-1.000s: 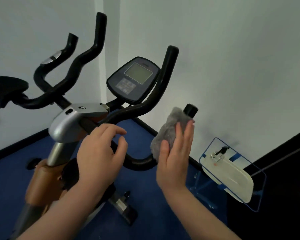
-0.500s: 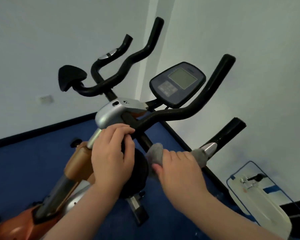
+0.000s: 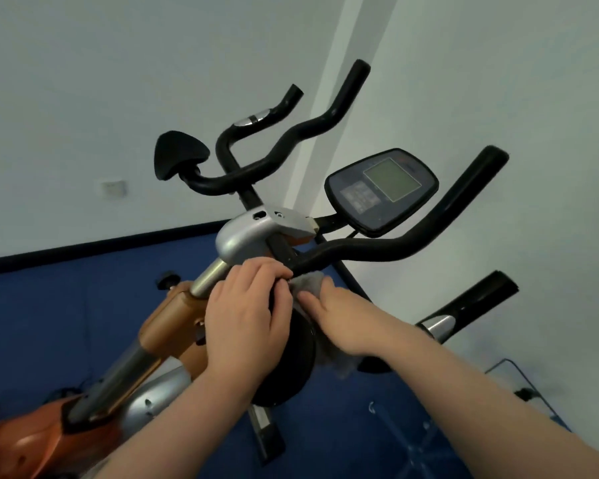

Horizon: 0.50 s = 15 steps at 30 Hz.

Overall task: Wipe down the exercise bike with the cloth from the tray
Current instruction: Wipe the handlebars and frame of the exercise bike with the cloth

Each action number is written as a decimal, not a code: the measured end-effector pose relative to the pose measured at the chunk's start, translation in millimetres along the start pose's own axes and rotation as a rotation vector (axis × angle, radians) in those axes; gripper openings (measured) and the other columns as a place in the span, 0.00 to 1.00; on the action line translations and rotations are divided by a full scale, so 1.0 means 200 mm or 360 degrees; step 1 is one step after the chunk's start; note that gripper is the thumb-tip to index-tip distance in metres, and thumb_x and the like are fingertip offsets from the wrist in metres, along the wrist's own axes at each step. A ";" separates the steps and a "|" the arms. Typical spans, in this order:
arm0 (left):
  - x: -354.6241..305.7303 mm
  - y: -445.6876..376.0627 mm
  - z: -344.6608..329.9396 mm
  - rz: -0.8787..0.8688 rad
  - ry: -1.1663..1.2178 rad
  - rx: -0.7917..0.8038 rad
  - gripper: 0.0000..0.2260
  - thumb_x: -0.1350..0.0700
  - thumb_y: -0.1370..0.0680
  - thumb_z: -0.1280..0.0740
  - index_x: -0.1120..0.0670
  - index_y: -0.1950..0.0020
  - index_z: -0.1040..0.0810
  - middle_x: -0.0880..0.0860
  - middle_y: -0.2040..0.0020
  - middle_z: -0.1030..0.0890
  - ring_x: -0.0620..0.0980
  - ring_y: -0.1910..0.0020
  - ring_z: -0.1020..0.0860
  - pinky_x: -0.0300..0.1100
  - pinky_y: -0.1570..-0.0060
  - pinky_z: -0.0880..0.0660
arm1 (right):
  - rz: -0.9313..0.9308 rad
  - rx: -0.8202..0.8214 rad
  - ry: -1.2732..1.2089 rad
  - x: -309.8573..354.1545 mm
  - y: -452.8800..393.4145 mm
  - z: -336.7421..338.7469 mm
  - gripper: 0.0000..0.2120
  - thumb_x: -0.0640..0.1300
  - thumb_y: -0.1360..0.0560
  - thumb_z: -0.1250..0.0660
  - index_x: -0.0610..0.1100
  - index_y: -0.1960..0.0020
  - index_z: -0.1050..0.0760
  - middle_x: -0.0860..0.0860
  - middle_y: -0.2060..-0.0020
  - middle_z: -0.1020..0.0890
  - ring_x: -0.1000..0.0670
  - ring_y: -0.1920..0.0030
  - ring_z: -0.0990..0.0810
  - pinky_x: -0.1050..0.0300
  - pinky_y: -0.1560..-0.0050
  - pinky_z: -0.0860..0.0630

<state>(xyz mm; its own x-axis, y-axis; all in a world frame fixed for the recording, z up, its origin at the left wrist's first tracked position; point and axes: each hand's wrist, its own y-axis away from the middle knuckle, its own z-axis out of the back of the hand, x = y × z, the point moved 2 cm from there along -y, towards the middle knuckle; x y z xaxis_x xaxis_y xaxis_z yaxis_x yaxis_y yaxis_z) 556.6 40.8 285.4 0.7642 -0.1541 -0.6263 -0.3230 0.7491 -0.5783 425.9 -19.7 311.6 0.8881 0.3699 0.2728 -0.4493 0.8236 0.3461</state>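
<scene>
Blue floor [image 3: 49, 305] and pale walls [image 3: 83, 63] frame the scene. Listed near to far:

Our left hand [image 3: 244, 319]: fingers curled over the black stem just beneath the silver clamp housing [image 3: 249, 233], steadying the exercise bike [image 3: 173, 323]; this grip is wrapped on the stem.

Our right hand [image 3: 339, 319]: fingers flat on the grey cloth [image 3: 308, 283], pressing it against the root of the right handlebar [image 3: 395, 247]; this grip is not clenched, fingers roughly straight. A tail of cloth hangs below the wrist.

Console [image 3: 382, 190]: beyond the hands, untouched.

Left handlebar [image 3: 291, 140] and elbow pad [image 3: 179, 155]: farthest.

Tray [image 3: 519, 378]: only an edge shows at lower right.

Handling note, in our judgement: wrap the cloth around the tube and draw it outward along the foam in one firm stroke, keeping the left hand braced so the bars do not swing.
</scene>
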 end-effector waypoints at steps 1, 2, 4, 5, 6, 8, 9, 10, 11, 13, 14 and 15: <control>0.00 0.00 0.00 -0.0005 0.0011 0.0005 0.07 0.53 0.23 0.41 0.48 0.50 0.23 0.44 0.51 0.22 0.41 0.53 0.26 0.38 0.53 0.31 | 0.0003 0.0044 -0.0087 0.00 -0.02 0.01 0.26 0.58 0.19 0.52 0.40 0.31 0.40 0.41 0.40 0.23 0.42 0.42 0.24 0.46 0.42 0.28; 0.00 0.00 0.00 -0.0017 0.0021 0.0008 0.07 0.54 0.23 0.40 0.48 0.50 0.23 0.44 0.51 0.22 0.41 0.53 0.26 0.39 0.53 0.30 | 0.0017 0.0095 -0.0110 -0.01 -0.01 0.02 0.26 0.58 0.19 0.51 0.40 0.30 0.40 0.41 0.40 0.23 0.43 0.42 0.24 0.47 0.41 0.28; 0.00 0.01 0.01 -0.0033 0.0049 0.0021 0.07 0.54 0.23 0.40 0.48 0.51 0.23 0.44 0.52 0.22 0.41 0.54 0.26 0.40 0.54 0.29 | 0.0074 0.0236 0.0106 -0.06 0.08 0.04 0.24 0.57 0.19 0.51 0.41 0.32 0.38 0.42 0.42 0.23 0.43 0.46 0.23 0.47 0.44 0.28; 0.00 0.01 0.01 -0.0028 0.0059 0.0025 0.06 0.54 0.23 0.40 0.48 0.51 0.23 0.44 0.52 0.23 0.41 0.54 0.27 0.41 0.54 0.29 | 0.0099 0.0309 0.0297 -0.09 0.14 0.04 0.22 0.56 0.18 0.52 0.42 0.34 0.37 0.42 0.44 0.23 0.43 0.49 0.24 0.46 0.47 0.28; 0.00 0.01 0.01 -0.0026 0.0065 0.0029 0.06 0.54 0.23 0.40 0.48 0.51 0.24 0.43 0.52 0.23 0.40 0.54 0.28 0.41 0.55 0.30 | 0.0120 0.0348 0.0491 -0.11 0.19 0.04 0.20 0.55 0.18 0.52 0.43 0.36 0.36 0.42 0.46 0.24 0.44 0.54 0.25 0.46 0.49 0.28; 0.00 0.01 0.01 -0.0045 0.0065 0.0040 0.07 0.53 0.24 0.40 0.47 0.51 0.24 0.42 0.52 0.23 0.39 0.55 0.29 0.40 0.55 0.32 | 0.0074 0.0333 0.0701 -0.12 0.24 0.05 0.18 0.54 0.17 0.54 0.44 0.39 0.33 0.43 0.47 0.24 0.46 0.59 0.30 0.47 0.51 0.31; 0.00 0.00 0.01 -0.0059 0.0055 0.0045 0.07 0.53 0.24 0.40 0.47 0.52 0.24 0.42 0.52 0.22 0.39 0.55 0.28 0.39 0.56 0.33 | 0.0015 0.0320 0.0703 -0.11 0.22 0.06 0.19 0.54 0.17 0.55 0.43 0.39 0.33 0.42 0.45 0.24 0.45 0.57 0.29 0.47 0.51 0.33; 0.00 0.00 0.01 -0.0072 0.0042 0.0056 0.07 0.53 0.24 0.40 0.47 0.52 0.24 0.42 0.52 0.22 0.40 0.55 0.28 0.38 0.56 0.36 | -0.0061 0.0314 0.0619 -0.09 0.18 0.06 0.21 0.54 0.18 0.54 0.42 0.37 0.33 0.41 0.43 0.25 0.43 0.52 0.26 0.48 0.50 0.34; 0.00 0.00 0.01 -0.0079 0.0028 0.0070 0.07 0.53 0.24 0.40 0.47 0.52 0.24 0.43 0.52 0.22 0.40 0.55 0.28 0.37 0.56 0.38 | -0.0119 0.0275 0.0458 -0.06 0.13 0.05 0.23 0.55 0.18 0.54 0.41 0.35 0.33 0.40 0.40 0.25 0.41 0.46 0.25 0.49 0.49 0.34; 0.00 0.00 0.00 -0.0076 0.0015 0.0096 0.07 0.52 0.25 0.41 0.46 0.51 0.24 0.42 0.52 0.23 0.40 0.54 0.29 0.36 0.57 0.42 | -0.0172 0.0064 0.0123 0.01 0.06 -0.01 0.26 0.59 0.20 0.53 0.41 0.32 0.36 0.40 0.39 0.25 0.40 0.42 0.25 0.48 0.47 0.31; 0.00 0.01 0.00 -0.0072 0.0021 0.0104 0.07 0.52 0.25 0.41 0.45 0.52 0.25 0.41 0.52 0.23 0.39 0.55 0.30 0.35 0.57 0.43 | -0.0216 -0.0094 0.0013 0.02 0.04 -0.04 0.29 0.63 0.21 0.53 0.41 0.33 0.37 0.41 0.42 0.23 0.40 0.45 0.23 0.48 0.49 0.29; 0.00 0.01 0.00 -0.0076 0.0033 0.0110 0.06 0.52 0.25 0.40 0.45 0.52 0.25 0.41 0.52 0.24 0.37 0.55 0.31 0.35 0.57 0.43 | -0.0245 -0.0240 0.0018 0.03 0.05 -0.07 0.30 0.65 0.22 0.54 0.42 0.35 0.37 0.43 0.47 0.21 0.42 0.50 0.22 0.48 0.54 0.27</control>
<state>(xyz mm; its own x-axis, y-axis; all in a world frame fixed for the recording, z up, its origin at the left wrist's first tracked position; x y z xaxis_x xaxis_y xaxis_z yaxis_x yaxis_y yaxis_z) 556.5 42.2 284.2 0.7659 -0.2031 -0.6101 -0.2469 0.7832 -0.5707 428.5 -3.4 304.0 0.9465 0.2391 0.2166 -0.2897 0.9254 0.2444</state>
